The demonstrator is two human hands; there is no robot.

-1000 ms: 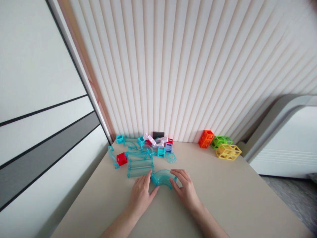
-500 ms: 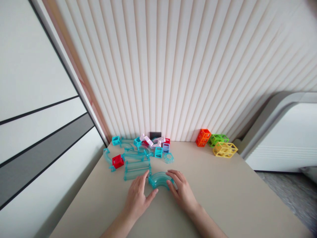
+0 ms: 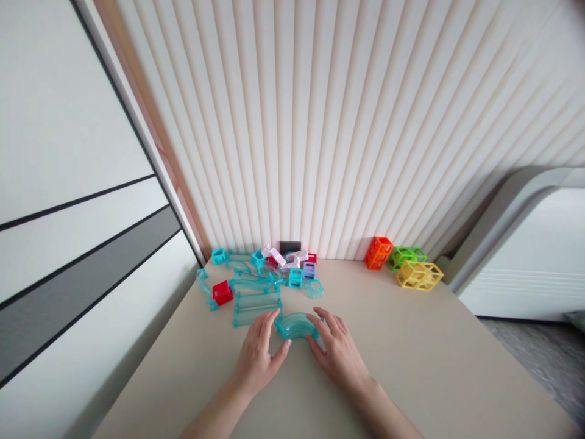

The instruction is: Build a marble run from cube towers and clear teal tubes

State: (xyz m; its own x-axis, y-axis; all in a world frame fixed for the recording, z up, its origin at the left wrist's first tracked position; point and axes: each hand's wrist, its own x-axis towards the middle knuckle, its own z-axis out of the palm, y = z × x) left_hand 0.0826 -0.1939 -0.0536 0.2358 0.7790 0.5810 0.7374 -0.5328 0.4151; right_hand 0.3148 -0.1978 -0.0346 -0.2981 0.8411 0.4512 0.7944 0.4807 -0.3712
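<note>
The left hand (image 3: pixel 259 350) was spread, its thumb and fingers apart near the left end of the curved teal piece (image 3: pixel 298 327); the right hand (image 3: pixel 340 353) arched around the other end, fingers and thumb parted, though whether they pressed on it I could not tell. The curved piece lay on the table (image 3: pixel 434 360) between the two hands, its left end just beside the straight teal tracks (image 3: pixel 258 313). The table's back edge met the ribbed wall (image 3: pixel 320 122), its left edge ran along the white cabinet (image 3: pixel 105 311), and its right edge slanted above the floor (image 3: pixel 530 353). From the right hand a wide stretch of tabletop ran to that right edge, with the orange block (image 3: pixel 378 253), green block (image 3: pixel 406 257) and yellow block (image 3: pixel 414 278) grouped behind; on the left, the red block (image 3: pixel 222 292) and teal parts narrowed the room. Compared with a second earlier, the curved piece's near edge looked a little farther back between the thumbs, while the pieces along the wall kept their arrangement. Any marking on the dark rectangular object (image 3: pixel 290 247) at the wall was too small to read.
</note>
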